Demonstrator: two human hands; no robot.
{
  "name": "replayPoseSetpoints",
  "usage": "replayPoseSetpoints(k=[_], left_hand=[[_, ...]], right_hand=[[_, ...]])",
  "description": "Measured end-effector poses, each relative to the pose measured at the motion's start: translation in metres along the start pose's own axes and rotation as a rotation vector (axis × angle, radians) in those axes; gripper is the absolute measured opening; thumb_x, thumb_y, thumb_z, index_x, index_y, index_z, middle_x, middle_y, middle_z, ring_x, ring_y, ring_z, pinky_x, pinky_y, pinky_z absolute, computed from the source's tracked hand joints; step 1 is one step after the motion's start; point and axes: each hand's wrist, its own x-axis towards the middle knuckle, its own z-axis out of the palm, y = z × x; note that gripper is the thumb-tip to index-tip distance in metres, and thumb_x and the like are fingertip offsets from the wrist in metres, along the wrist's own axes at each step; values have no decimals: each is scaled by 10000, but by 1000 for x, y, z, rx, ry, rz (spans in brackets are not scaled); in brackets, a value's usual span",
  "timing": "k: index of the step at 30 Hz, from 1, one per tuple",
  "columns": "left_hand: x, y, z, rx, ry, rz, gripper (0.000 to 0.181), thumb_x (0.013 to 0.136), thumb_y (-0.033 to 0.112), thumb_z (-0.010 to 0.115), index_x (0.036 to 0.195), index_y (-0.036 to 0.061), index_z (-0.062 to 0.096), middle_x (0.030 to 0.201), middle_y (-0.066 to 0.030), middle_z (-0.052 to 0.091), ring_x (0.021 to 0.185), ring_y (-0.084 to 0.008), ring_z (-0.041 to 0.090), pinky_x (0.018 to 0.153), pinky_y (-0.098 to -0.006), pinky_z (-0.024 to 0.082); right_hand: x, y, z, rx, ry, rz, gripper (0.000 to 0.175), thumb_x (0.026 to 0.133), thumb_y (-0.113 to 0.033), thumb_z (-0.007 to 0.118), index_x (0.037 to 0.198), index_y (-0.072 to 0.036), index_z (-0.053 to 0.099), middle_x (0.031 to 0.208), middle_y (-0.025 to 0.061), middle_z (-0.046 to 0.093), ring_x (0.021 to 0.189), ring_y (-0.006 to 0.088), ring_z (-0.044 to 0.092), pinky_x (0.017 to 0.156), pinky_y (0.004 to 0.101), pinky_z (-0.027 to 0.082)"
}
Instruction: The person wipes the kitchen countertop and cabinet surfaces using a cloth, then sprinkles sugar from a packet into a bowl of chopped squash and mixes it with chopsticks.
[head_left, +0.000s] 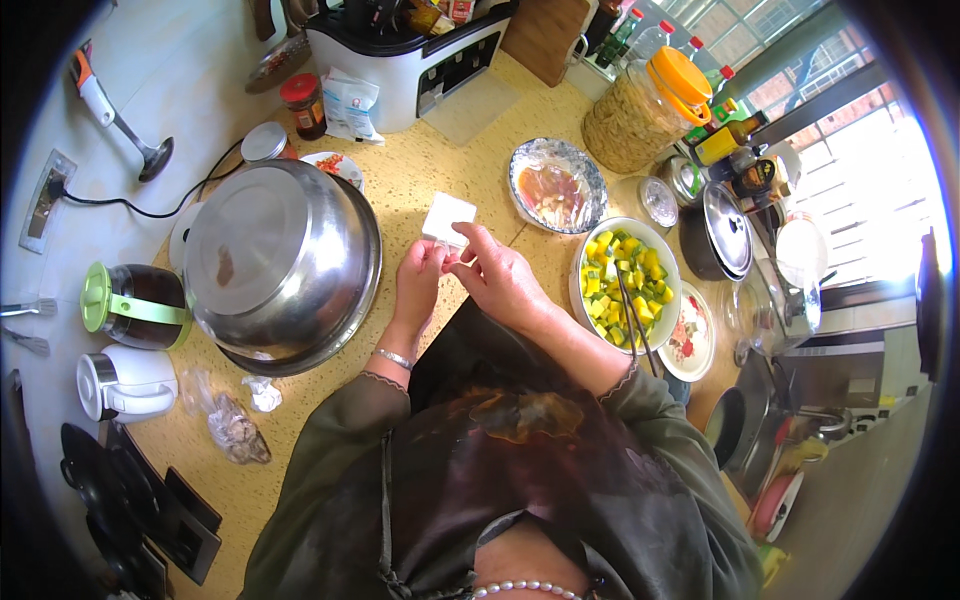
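Observation:
A small white square object (450, 214), perhaps a flat box or packet, is in front of me above the counter. My left hand (418, 279) pinches at its lower edge, fingertips together. Close by on the right, my right hand (501, 279) has its index finger against the white object, while its thumb and other fingers meet the left fingertips. Something thin and pale shows between the fingertips, too small to name. To the right of my hands stands a white bowl (576, 289) of diced green-and-yellow squash (622, 277), with dark chopsticks (632, 319) resting in it.
Left of my hands, a large upturned steel basin (255, 232) covers much of the counter (409, 169). A film-covered bowl (517, 169) and a big orange-lidded jar (619, 120) stand ahead right. A green-lidded glass pitcher (142, 304) and white kettle (139, 382) are far left.

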Motion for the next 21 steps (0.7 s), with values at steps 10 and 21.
replayPoseSetpoints(k=[10,21], left_hand=[[-46,35,62,216,-278,87,205,1038,203,598,1034,-2,608,930,-43,659,865,-100,607,796,-266,513],[-65,24,174,163,-664,-64,198,1053,202,584,1069,5,578,1003,-73,694,944,-130,688,858,-280,554]], right_hand=[[-55,-22,-51,-238,165,6,162,932,-129,677,1062,-48,627,864,171,678,762,372,688,642,437,548],[-138,-18,-165,-466,325,-5,257,818,-41,662,1064,-60,590,925,94,649,863,285,669,717,392,547]])
